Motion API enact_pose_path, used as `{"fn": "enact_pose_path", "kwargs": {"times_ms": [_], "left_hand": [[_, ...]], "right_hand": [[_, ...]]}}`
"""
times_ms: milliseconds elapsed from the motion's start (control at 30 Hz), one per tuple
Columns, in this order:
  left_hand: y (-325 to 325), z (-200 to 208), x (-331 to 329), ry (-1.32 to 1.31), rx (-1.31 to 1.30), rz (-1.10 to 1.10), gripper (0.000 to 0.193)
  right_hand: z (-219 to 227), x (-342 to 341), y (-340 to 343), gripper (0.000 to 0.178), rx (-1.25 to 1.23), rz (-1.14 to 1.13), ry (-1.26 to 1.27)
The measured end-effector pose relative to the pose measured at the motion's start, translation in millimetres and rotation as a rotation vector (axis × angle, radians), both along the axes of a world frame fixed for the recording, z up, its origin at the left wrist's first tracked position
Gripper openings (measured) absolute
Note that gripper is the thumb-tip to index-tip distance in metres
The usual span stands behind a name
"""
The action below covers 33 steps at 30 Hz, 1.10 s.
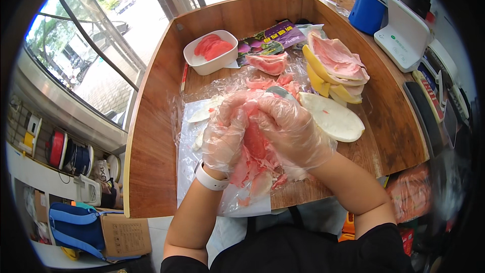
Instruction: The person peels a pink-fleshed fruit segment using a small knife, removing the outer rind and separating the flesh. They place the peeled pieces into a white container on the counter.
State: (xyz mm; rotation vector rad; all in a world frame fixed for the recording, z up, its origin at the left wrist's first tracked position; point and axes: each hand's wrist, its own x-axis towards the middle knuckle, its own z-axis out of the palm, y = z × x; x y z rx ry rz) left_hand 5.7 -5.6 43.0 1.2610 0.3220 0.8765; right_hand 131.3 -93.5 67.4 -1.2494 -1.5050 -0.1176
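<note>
My left hand [223, 134] and my right hand [295, 129], both in clear plastic gloves, meet over the table with fingers curled and thumbs close together. Between them they grip a pink-red pomelo segment [256, 144], partly hidden by the fingers. Torn pink membrane [247, 169] hangs and lies below it. Just beyond my hands are loose pomelo pieces [273, 81] and a larger unpeeled segment [268, 63]. A grey-green object [279, 92] shows behind my right fingers; its kind is hidden. At the far left, a white bowl [216, 66] contains peeled red flesh.
Yellow pomelo rinds [316, 77] are stacked at the right, beside a thick white rind piece [337, 117]. White sheeting [188, 172] and clear plastic cover part of the wooden table [156, 136]. A raised wooden border [252, 7] runs along the back. A blue container [366, 11] stands beyond it.
</note>
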Motion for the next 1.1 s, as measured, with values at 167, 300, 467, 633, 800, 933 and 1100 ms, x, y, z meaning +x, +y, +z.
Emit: {"fn": "enact_pose_path", "kwargs": {"times_ms": [167,300,467,633,800,933,1100], "left_hand": [[-1,2,2,0.034,0.105,0.017,0.020],[0,4,-2,0.028,0.040,-0.046,0.018],[1,-1,0,0.208,0.287,0.162,0.018],[-13,9,-1,0.594,0.737,0.379,0.022],[-17,13,3,0.240,0.701,0.232,0.029],[-24,10,5,0.201,0.543,0.277,0.027],[-23,2,6,0.058,0.589,0.492,0.023]], "right_hand": [[-2,0,1,0.011,0.019,-0.011,0.001],[9,-3,-6,0.007,-0.274,0.126,0.364],[4,3,-3,0.010,-0.402,0.152,0.372],[-9,9,-1,0.014,-0.119,-0.016,-0.212],[7,-4,-6,0.015,-0.355,0.190,0.281],[0,-3,-3,0.018,-0.299,0.236,0.395],[-10,-4,1,0.020,-0.419,0.167,0.604]]}}
